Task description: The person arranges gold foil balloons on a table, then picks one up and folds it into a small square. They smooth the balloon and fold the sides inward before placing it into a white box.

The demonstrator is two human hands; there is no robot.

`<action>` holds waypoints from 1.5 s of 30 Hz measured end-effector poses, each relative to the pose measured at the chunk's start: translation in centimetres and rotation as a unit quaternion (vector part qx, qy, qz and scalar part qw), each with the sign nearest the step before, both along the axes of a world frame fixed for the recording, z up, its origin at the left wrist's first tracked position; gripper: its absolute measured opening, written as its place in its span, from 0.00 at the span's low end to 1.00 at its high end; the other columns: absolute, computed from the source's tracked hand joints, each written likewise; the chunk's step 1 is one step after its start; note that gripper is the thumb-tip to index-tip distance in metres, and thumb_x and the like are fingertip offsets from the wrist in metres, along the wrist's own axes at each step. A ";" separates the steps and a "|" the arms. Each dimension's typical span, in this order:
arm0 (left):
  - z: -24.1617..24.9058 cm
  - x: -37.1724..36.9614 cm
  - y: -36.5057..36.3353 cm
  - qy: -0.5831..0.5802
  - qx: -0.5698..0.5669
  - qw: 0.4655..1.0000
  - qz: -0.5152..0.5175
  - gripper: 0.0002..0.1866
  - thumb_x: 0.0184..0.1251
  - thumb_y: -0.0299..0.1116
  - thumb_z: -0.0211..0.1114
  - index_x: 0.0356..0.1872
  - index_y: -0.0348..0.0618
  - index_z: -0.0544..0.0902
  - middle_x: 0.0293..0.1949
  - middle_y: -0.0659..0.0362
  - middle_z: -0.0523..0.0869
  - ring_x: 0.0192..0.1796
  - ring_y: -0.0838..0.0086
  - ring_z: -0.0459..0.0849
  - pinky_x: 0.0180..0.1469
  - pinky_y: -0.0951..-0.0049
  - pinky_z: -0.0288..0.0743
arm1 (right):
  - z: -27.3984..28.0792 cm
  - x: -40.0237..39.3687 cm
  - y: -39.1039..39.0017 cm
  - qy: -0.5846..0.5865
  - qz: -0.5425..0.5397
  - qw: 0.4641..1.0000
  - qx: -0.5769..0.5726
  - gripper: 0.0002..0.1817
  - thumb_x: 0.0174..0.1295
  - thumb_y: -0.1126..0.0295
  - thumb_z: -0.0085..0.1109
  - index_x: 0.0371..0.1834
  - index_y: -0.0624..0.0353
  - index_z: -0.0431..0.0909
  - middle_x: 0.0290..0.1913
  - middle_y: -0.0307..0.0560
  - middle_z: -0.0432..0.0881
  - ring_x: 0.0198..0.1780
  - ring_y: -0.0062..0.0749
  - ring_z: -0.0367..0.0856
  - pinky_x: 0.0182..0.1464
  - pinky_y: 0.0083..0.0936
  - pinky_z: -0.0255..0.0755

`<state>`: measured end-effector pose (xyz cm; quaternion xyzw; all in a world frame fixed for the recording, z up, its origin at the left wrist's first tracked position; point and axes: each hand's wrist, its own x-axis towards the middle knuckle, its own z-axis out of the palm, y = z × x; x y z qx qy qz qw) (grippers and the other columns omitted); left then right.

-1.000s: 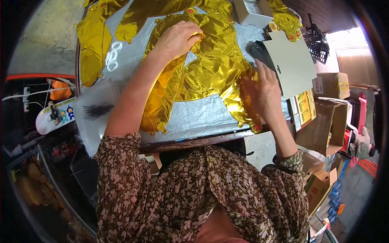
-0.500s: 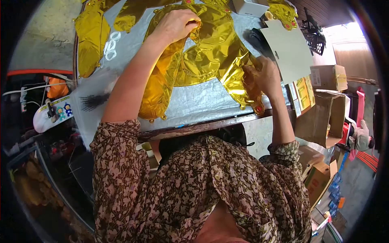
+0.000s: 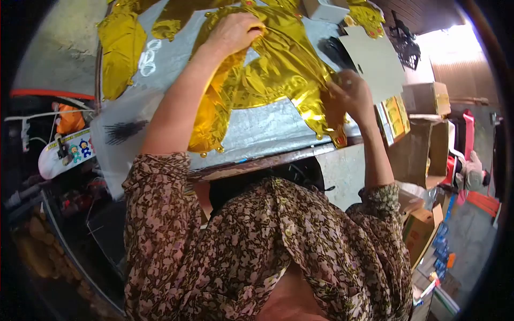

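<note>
A large gold foil balloon (image 3: 284, 75) lies flat and uninflated on the table, its surface creased. My left hand (image 3: 235, 35) is closed in a pinch on the foil near its upper middle, by a gap in the shape. At the balloon's right edge, my right hand (image 3: 352, 95) grips the foil between thumb and fingers. The foil looks stretched between both hands. Small round tabs, some with red dots, show along the lower corners.
More gold foil pieces (image 3: 120, 56) lie at the table's far left, beside white looped string (image 3: 150, 58). A pale cardboard sheet (image 3: 372, 67) and a white box (image 3: 326, 9) are at the right and back. Cardboard boxes (image 3: 417, 150) stand beyond the table's right side.
My right hand has moved slightly upward and closed on the foil's edge. The foil between my hands has become smoother and tauter. My left hand stays in nearly the same place.
</note>
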<state>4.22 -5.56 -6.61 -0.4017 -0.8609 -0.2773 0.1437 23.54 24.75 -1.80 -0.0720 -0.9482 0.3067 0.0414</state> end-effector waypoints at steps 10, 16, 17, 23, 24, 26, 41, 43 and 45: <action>-0.3 -0.4 0.0 -0.016 -0.006 1.000 0.004 0.12 0.70 0.37 0.70 0.50 0.44 0.90 0.50 0.53 0.91 0.53 0.55 0.88 0.57 0.61 0.82 | -1.6 -0.2 -3.0 0.023 -0.066 0.981 0.181 0.29 0.57 0.47 0.78 0.50 0.60 0.84 0.45 0.53 0.85 0.57 0.54 0.80 0.60 0.54 0.71; 0.4 -0.1 -0.1 0.018 -0.008 1.000 -0.013 0.13 0.71 0.37 0.69 0.51 0.45 0.90 0.51 0.53 0.91 0.54 0.54 0.88 0.58 0.60 0.82 | -1.3 -1.3 -1.3 0.035 0.019 0.986 0.163 0.22 0.59 0.53 0.77 0.36 0.65 0.87 0.37 0.54 0.88 0.36 0.42 0.84 0.45 0.40 0.76; 0.5 -0.1 0.0 0.007 -0.015 1.000 -0.012 0.13 0.71 0.37 0.69 0.52 0.45 0.89 0.51 0.53 0.90 0.54 0.54 0.88 0.58 0.60 0.82 | 0.7 -1.3 -1.7 -0.048 0.002 0.996 0.071 0.20 0.60 0.57 0.77 0.37 0.66 0.87 0.37 0.55 0.88 0.33 0.37 0.84 0.40 0.36 0.76; 0.2 -0.5 0.1 -0.003 -0.024 1.000 -0.019 0.14 0.72 0.37 0.69 0.53 0.46 0.89 0.51 0.54 0.90 0.54 0.54 0.88 0.57 0.59 0.82 | 1.6 -1.6 1.3 -0.186 -0.022 0.915 -0.356 0.18 0.63 0.72 0.74 0.51 0.75 0.84 0.43 0.49 0.91 0.38 0.29 0.90 0.42 0.23 0.84; 0.1 -0.5 0.2 -0.010 -0.021 0.999 -0.023 0.14 0.72 0.37 0.68 0.54 0.46 0.89 0.51 0.54 0.90 0.53 0.54 0.88 0.57 0.59 0.82 | 1.1 -1.7 1.8 -0.198 -0.041 0.898 -0.391 0.17 0.63 0.73 0.74 0.51 0.73 0.85 0.43 0.50 0.91 0.39 0.28 0.90 0.44 0.23 0.84; -0.1 -0.9 0.3 -0.003 -0.022 0.999 -0.030 0.15 0.72 0.37 0.68 0.55 0.47 0.89 0.52 0.55 0.89 0.54 0.54 0.87 0.57 0.59 0.82 | 0.2 -2.1 2.8 -0.213 -0.037 0.868 -0.448 0.18 0.63 0.75 0.74 0.55 0.70 0.85 0.45 0.50 0.91 0.42 0.27 0.90 0.48 0.21 0.84; 1.0 -3.6 0.4 -0.043 -0.125 0.989 -0.060 0.21 0.70 0.38 0.71 0.62 0.50 0.87 0.51 0.53 0.86 0.54 0.55 0.84 0.60 0.59 0.77 | 7.1 -2.4 -2.4 -0.167 0.148 0.923 -0.313 0.27 0.61 0.75 0.73 0.63 0.74 0.79 0.51 0.47 0.89 0.50 0.28 0.86 0.58 0.25 0.78; 1.2 -3.7 0.4 -0.064 -0.132 0.986 -0.078 0.22 0.71 0.38 0.70 0.65 0.54 0.86 0.48 0.53 0.85 0.54 0.55 0.84 0.61 0.60 0.77 | 8.3 -2.7 -3.4 -0.184 0.152 0.934 -0.267 0.28 0.60 0.73 0.73 0.64 0.74 0.79 0.51 0.47 0.89 0.50 0.29 0.86 0.60 0.26 0.77; 1.4 -3.5 0.5 -0.072 -0.144 0.985 -0.066 0.23 0.72 0.38 0.70 0.67 0.56 0.85 0.48 0.53 0.84 0.54 0.55 0.83 0.61 0.60 0.76 | 9.7 -3.3 -4.6 -0.180 0.181 0.941 -0.224 0.29 0.60 0.72 0.72 0.64 0.74 0.78 0.50 0.47 0.89 0.50 0.28 0.86 0.58 0.25 0.77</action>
